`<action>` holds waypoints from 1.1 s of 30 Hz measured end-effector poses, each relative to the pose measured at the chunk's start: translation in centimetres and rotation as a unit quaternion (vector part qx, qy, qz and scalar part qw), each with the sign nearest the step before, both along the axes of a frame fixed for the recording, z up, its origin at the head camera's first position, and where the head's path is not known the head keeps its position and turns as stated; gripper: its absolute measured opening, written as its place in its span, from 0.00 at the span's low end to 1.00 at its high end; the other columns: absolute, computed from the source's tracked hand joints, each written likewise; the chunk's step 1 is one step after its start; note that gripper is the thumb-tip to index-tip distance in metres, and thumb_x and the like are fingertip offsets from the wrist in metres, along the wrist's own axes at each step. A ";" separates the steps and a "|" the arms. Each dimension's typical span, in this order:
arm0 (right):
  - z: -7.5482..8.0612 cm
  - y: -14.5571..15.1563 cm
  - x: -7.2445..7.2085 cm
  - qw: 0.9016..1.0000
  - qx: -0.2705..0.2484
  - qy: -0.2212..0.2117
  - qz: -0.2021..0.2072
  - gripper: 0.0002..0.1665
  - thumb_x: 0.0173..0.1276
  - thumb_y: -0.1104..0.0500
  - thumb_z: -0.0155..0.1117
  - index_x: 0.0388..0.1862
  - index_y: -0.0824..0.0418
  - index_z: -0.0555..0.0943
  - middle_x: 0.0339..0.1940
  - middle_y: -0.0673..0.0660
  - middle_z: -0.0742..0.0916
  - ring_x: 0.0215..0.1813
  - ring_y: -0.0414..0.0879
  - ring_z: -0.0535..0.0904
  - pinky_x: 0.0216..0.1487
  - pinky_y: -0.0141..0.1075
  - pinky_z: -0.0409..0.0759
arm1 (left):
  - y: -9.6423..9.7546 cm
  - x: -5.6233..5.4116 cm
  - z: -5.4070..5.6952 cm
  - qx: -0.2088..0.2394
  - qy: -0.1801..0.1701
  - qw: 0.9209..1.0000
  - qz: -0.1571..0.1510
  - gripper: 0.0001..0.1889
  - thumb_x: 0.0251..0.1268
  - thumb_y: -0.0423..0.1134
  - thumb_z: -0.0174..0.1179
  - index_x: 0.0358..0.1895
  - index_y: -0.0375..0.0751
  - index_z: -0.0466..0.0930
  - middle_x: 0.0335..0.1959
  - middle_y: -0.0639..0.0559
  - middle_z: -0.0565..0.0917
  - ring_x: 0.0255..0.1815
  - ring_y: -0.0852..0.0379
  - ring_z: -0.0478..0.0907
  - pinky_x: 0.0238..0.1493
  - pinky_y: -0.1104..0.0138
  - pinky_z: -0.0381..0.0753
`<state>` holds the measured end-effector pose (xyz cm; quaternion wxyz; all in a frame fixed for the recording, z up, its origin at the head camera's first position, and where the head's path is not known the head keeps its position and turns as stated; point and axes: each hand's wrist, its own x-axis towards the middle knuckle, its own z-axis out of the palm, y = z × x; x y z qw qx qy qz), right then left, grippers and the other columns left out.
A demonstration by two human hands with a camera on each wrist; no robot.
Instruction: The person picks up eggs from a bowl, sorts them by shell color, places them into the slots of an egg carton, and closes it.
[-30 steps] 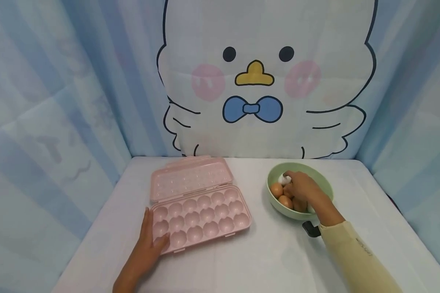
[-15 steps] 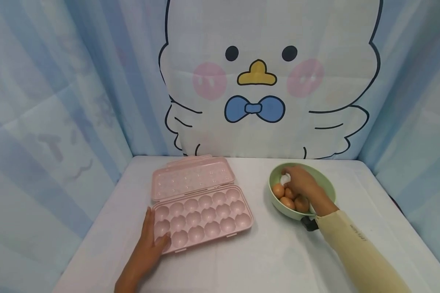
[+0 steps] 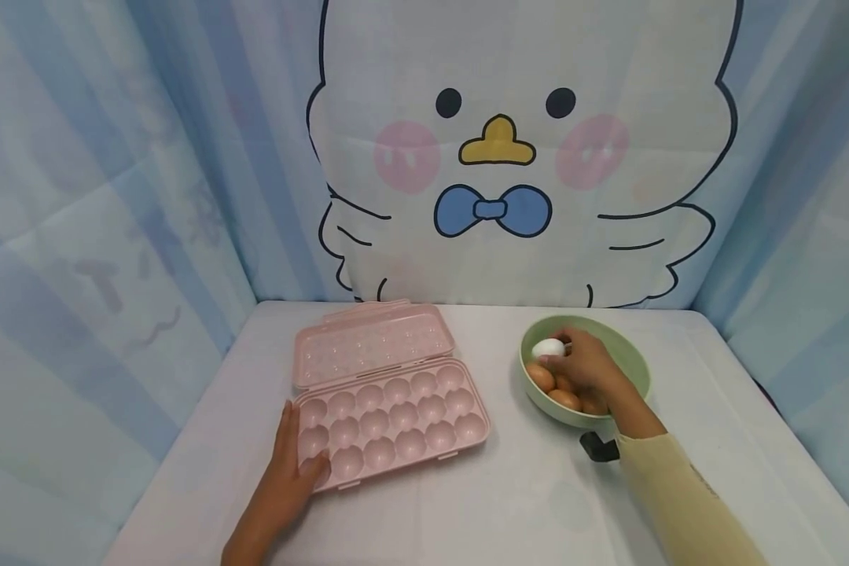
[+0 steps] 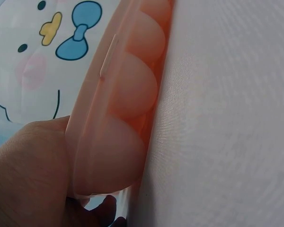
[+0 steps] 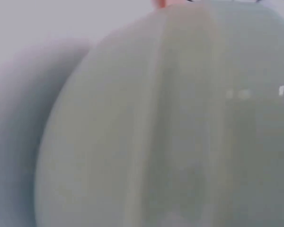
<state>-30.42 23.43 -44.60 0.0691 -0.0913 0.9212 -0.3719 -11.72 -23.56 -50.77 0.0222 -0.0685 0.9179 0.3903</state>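
Note:
In the head view my left hand (image 3: 286, 475) grips the left end of an opened pink egg carton (image 3: 375, 424), thumb over the near corner cup. The left wrist view shows the carton's rounded cups (image 4: 130, 87) from the side, with fingertips curled under its end. My right hand (image 3: 586, 363) pinches a white egg (image 3: 548, 349) inside the green bowl (image 3: 624, 350), above several brown eggs (image 3: 540, 378). Part of the brown eggs is hidden beneath that hand. The bowl's outer wall (image 5: 109, 127) fills most of the right wrist view.
The carton's lid (image 3: 375, 346) lies folded back behind its cups. Everything stands on a white-covered table (image 3: 481, 511). A patterned curtain (image 3: 495, 259) hangs behind the table, with blue curtains (image 3: 78, 314) at both sides. A black wrist camera (image 3: 599, 447) sits below my right wrist.
My right hand has drawn the white egg up a little toward itself, showing more of it; the brown eggs have shifted slightly. The left hand and carton stay put.

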 end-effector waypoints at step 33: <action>-3.2 -13.1 1.8 0.944 -0.319 0.049 0.068 0.26 0.68 0.65 0.74 0.64 0.67 0.81 0.60 0.63 0.86 0.65 0.55 0.80 0.66 0.43 0.76 | 0.0 -0.1 -0.2 0.000 -0.004 1.000 0.014 0.48 0.75 0.48 0.53 0.85 0.49 0.27 0.86 0.47 0.29 0.84 0.37 0.34 0.76 0.41 0.44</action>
